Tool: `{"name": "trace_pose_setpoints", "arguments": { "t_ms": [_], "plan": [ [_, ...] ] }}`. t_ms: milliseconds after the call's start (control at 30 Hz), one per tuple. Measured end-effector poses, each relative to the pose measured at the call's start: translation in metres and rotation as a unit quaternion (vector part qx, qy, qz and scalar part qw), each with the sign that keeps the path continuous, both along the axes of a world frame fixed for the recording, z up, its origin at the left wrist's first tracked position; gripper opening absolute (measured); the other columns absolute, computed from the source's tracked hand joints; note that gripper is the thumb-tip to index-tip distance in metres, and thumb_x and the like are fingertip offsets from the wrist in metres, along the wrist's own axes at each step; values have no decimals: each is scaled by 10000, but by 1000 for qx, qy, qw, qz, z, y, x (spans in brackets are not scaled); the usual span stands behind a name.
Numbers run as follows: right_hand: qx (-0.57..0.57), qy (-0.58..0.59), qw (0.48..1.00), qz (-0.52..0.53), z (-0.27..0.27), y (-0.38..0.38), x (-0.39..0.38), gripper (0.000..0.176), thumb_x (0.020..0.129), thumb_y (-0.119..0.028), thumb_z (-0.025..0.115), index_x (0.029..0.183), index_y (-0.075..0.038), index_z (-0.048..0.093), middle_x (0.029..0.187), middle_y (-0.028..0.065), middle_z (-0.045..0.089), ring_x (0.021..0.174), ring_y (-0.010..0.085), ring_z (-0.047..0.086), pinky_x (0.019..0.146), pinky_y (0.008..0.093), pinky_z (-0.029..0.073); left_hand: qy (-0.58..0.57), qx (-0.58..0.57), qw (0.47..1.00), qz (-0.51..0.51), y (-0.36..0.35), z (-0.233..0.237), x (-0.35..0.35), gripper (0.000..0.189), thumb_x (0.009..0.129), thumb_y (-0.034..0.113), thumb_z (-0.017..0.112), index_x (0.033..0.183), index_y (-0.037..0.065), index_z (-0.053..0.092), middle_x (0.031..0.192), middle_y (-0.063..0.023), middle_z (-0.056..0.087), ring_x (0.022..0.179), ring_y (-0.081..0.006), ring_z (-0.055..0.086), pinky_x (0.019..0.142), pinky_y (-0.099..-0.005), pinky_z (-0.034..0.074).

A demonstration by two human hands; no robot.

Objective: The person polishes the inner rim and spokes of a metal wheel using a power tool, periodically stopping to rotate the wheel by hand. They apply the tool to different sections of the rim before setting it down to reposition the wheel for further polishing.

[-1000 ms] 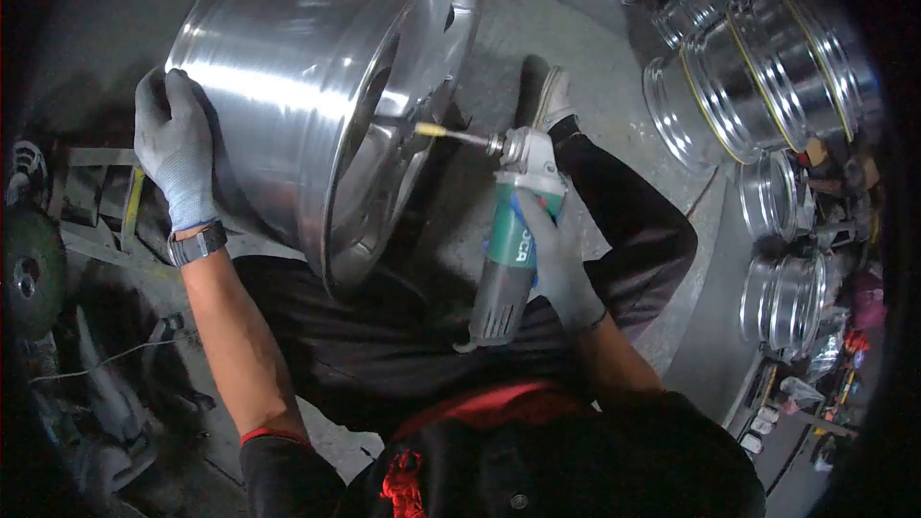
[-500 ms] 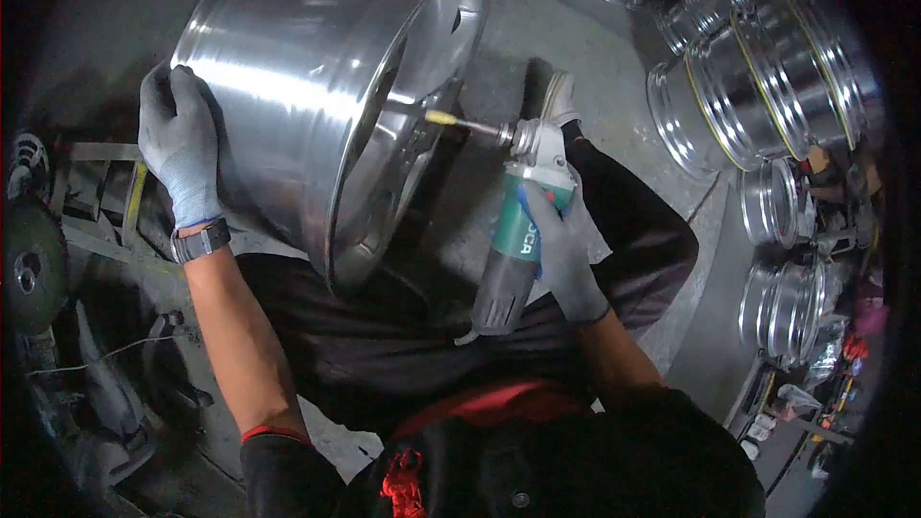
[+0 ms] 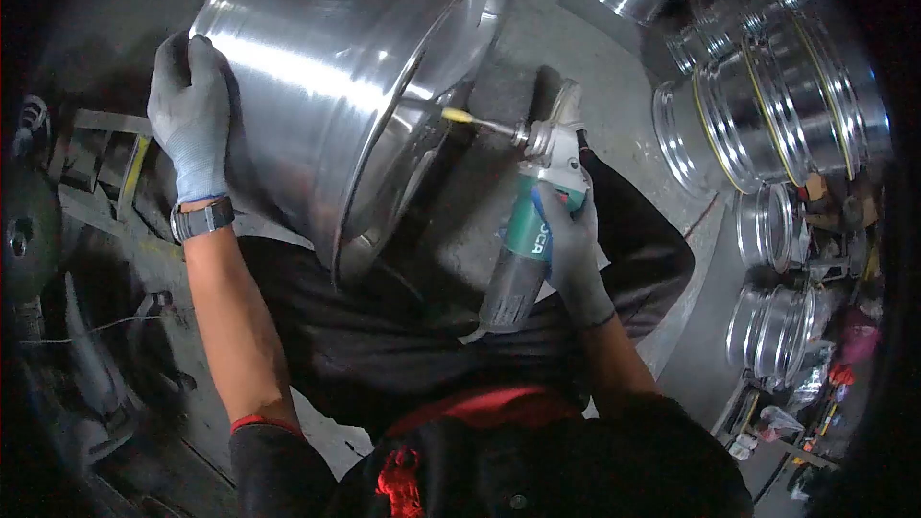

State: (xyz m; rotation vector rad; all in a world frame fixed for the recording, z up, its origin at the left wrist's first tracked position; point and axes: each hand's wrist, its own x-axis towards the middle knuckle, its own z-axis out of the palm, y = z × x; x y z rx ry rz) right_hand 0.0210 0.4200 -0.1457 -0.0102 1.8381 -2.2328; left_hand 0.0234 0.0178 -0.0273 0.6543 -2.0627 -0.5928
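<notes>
A large silver wheel rim (image 3: 297,105) lies tilted on its side in front of me, its spoked face turned right. My left hand (image 3: 192,110), in a grey glove, grips its far-left edge, thumb and fingers closed over the lip. In my gloved right hand (image 3: 574,254) is a green and grey angle grinder (image 3: 526,221), fingers wrapped round its body. A thin shaft with a yellow tip (image 3: 457,115) extends from the grinder's head towards the spokes (image 3: 408,149). In this view the tip overlaps the open face of the wheel rim.
More polished wheel rims (image 3: 767,105) stand in a row at the right, with others (image 3: 772,331) below them. A metal frame (image 3: 106,168) and a round disc (image 3: 29,240) are at the left. My legs (image 3: 432,312) are bent beneath the work, a shoe (image 3: 566,105) beyond the grinder.
The view has tilted slightly. The wheel rim and my left hand appear a little higher and further right; the grinder has shifted slightly right. Both hands keep their hold.
</notes>
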Motion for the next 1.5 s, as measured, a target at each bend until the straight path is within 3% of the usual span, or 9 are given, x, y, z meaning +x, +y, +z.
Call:
{"name": "trace_pose_setpoints", "arguments": {
  "t_ms": [67,300,367,467,900,1000,1100,1267,1500],
  "plan": [
    [-44,-49,998,-12,10,-5,1,544,942,-105,697,1395,-28,406,1205,112,605,1004,169,652,826,328,580,-4,-33,999,32,0,0,3,436,997,375,562,1261,36,640,1247,-183,681,1162,-336,646,978,-398,482],
    [-16,-26,1000,-5,11,-4,1,552,946,-90,688,1408,-47,389,1191,107,615,1006,179,652,824,341,586,-8,-22,1000,16,0,-1,3,413,995,372,568,1258,62,645,1233,-170,689,1153,-331,651,975,-396,485],
    [-54,-81,995,-3,25,-9,5,561,944,-80,687,1411,-45,378,1183,114,619,990,185,658,806,346,593,11,-21,1000,10,-3,-3,3,414,995,370,569,1256,58,644,1227,-168,692,1147,-336,652,973,-395,486],
    [-14,-13,1000,-3,20,-8,4,558,943,-69,684,1408,-42,377,1172,125,622,961,188,666,783,339,596,-4,-33,999,11,-11,-7,0,410,998,368,565,1250,56,645,1227,-171,691,1147,-336,652,975,-394,485],
    [-29,-39,999,-14,22,-8,2,567,930,-49,690,1411,-48,390,1178,116,621,964,189,663,790,347,596,12,-34,999,8,-8,-7,1,419,1002,367,563,1253,41,639,1222,-181,690,1157,-331,652,973,-383,492],
    [-45,-39,998,-19,17,-7,0,556,933,-55,691,1407,-46,401,1187,116,618,969,190,662,786,345,596,56,-96,993,23,-11,-8,-2,364,984,351,555,1195,74,665,1137,-179,705,1074,-376,667,913,-429,511],
    [15,0,1000,2,15,-4,-1,563,938,-61,688,1414,-45,388,1194,121,614,969,196,664,782,345,600,29,-66,997,12,-10,-7,-5,367,983,351,562,1194,68,662,1139,-179,704,1074,-377,667,912,-425,513],
    [-55,-93,994,-10,32,-11,7,568,937,-62,691,1416,-50,386,1191,117,615,978,199,666,795,357,606,38,-92,995,25,-9,-9,8,371,983,353,557,1193,66,659,1151,-182,701,1083,-378,664,913,-422,514],
    [-9,-34,999,18,12,-2,0,592,940,-84,691,1429,-67,357,1187,122,610,949,203,670,774,363,610,39,-79,996,18,-10,-10,-1,372,984,351,555,1194,62,660,1160,-182,699,1103,-377,657,927,-418,509]
  ]
}}
